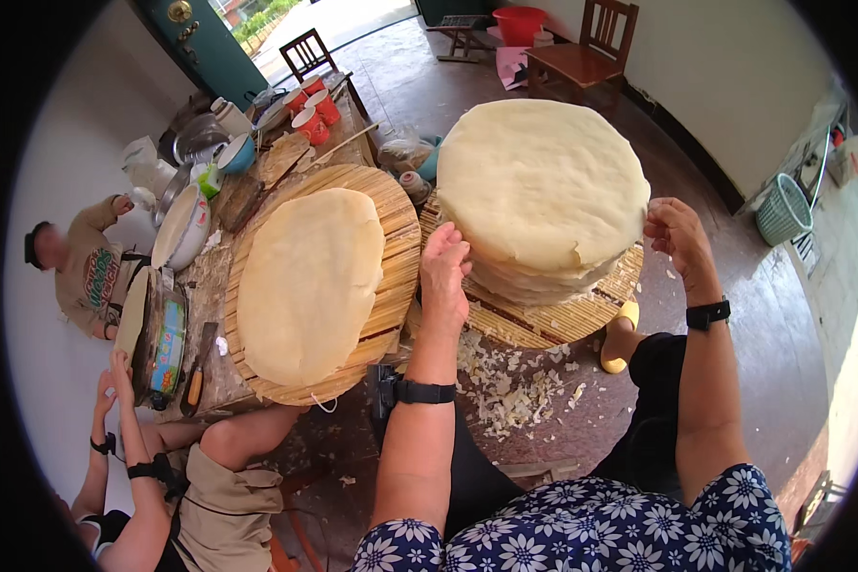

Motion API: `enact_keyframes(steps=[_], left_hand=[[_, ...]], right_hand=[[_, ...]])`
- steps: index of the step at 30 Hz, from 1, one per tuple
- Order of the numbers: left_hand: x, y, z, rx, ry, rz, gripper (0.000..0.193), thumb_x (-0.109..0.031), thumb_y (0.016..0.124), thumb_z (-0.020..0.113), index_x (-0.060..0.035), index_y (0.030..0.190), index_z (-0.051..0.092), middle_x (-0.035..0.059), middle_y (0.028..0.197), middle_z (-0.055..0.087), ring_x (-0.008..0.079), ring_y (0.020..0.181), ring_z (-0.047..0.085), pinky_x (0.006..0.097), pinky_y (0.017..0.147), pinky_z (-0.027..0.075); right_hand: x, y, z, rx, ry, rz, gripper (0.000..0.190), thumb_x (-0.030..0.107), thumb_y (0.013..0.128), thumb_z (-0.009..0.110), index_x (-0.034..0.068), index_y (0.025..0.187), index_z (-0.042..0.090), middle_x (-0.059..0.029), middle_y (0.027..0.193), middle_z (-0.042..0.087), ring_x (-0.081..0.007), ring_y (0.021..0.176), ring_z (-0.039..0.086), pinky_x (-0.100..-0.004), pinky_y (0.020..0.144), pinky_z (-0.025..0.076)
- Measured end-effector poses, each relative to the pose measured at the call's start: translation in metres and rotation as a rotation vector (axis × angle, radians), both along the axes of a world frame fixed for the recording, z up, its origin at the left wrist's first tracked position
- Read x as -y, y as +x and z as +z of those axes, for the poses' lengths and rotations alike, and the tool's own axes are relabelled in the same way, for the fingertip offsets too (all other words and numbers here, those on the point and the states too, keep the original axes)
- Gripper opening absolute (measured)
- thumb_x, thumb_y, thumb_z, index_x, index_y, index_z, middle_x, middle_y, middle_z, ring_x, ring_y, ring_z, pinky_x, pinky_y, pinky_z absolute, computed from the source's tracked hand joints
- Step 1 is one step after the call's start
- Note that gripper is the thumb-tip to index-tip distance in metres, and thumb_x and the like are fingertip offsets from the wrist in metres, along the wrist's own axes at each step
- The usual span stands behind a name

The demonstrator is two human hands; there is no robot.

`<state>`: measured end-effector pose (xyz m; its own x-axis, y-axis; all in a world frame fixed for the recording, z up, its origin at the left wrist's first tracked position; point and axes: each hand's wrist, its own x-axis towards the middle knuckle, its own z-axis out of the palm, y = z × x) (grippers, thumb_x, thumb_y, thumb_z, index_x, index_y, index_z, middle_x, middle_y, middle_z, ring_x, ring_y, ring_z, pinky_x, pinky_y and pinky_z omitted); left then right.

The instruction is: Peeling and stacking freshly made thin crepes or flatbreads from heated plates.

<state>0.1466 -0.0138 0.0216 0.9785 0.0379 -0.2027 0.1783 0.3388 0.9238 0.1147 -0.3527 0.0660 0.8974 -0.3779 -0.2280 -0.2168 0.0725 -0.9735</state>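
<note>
A tall stack of thin round flatbreads (pixel 543 179) stands in front of me on a round slatted mat of plant stalks (pixel 515 318). The top sheet is pale and slightly bumpy, with a torn flap at its near rim. My left hand (pixel 445 275) is at the stack's left edge, its fingers bent. At the right edge is my right hand (pixel 678 239), with curled fingertips close against the rim. Whether either hand pinches a sheet is hidden. Left of the stack, a single flatbread (pixel 311 286) lies on another round stalk mat (pixel 397 286).
Dry flakes (pixel 511 390) litter the floor below the stack. A worktable (pixel 211 286) at left bears red paper cups (pixel 311 125), an enamel basin (pixel 182 229) and a wooden-handled blade (pixel 199 372). A co-worker's hands (pixel 114 382) are at a round griddle (pixel 150 336); another person (pixel 93 264) stands beyond.
</note>
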Motion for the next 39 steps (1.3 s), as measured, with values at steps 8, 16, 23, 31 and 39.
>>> enact_keyframes(steps=[8,16,23,31,39], left_hand=[[-0.006,0.004,0.0,-0.04,-0.026,0.013,0.053,-0.012,0.083,0.055,-0.0014,0.133,0.042,0.0063,0.123,0.051,0.0177,0.093,0.051,0.0329,0.082,0.04],[-0.007,0.009,-0.004,-0.07,-0.069,0.011,0.052,-0.011,0.083,0.053,-0.0025,0.133,0.042,0.0052,0.121,0.054,0.0179,0.093,0.053,0.033,0.081,0.041],[0.0,0.009,-0.003,-0.053,-0.067,0.002,0.046,-0.008,0.083,0.053,-0.0052,0.128,0.048,0.0037,0.112,0.055,0.0172,0.091,0.053,0.032,0.079,0.041],[-0.002,0.002,-0.003,-0.011,-0.139,-0.021,0.049,-0.01,0.082,0.055,-0.0012,0.129,0.044,0.0044,0.11,0.057,0.0148,0.088,0.053,0.0302,0.074,0.041],[-0.023,-0.012,0.007,-0.003,-0.088,-0.01,0.046,-0.013,0.085,0.057,-0.0026,0.128,0.045,0.0054,0.114,0.05,0.0127,0.084,0.053,0.027,0.074,0.044]], right_hand=[[0.001,0.014,-0.012,0.053,0.204,-0.013,0.009,0.015,0.085,0.057,0.007,0.09,0.059,-0.0025,0.078,0.057,-0.0127,0.068,0.055,-0.0266,0.059,0.045],[0.002,0.013,-0.009,0.076,0.407,-0.026,0.008,0.011,0.085,0.059,0.008,0.093,0.059,-0.002,0.078,0.058,-0.0113,0.066,0.057,-0.0246,0.055,0.046],[0.005,0.018,-0.008,0.168,0.484,0.038,0.007,0.013,0.086,0.06,0.008,0.09,0.058,-0.0002,0.074,0.059,-0.0098,0.062,0.057,-0.023,0.052,0.045],[-0.006,0.015,-0.006,0.143,0.398,0.132,0.015,0.016,0.089,0.055,0.007,0.101,0.057,-0.0012,0.087,0.063,-0.0109,0.071,0.063,-0.0266,0.064,0.053],[-0.006,0.017,-0.009,0.163,0.269,0.127,0.026,0.014,0.086,0.055,0.001,0.109,0.056,-0.0047,0.092,0.065,-0.0136,0.076,0.064,-0.0267,0.07,0.053]])
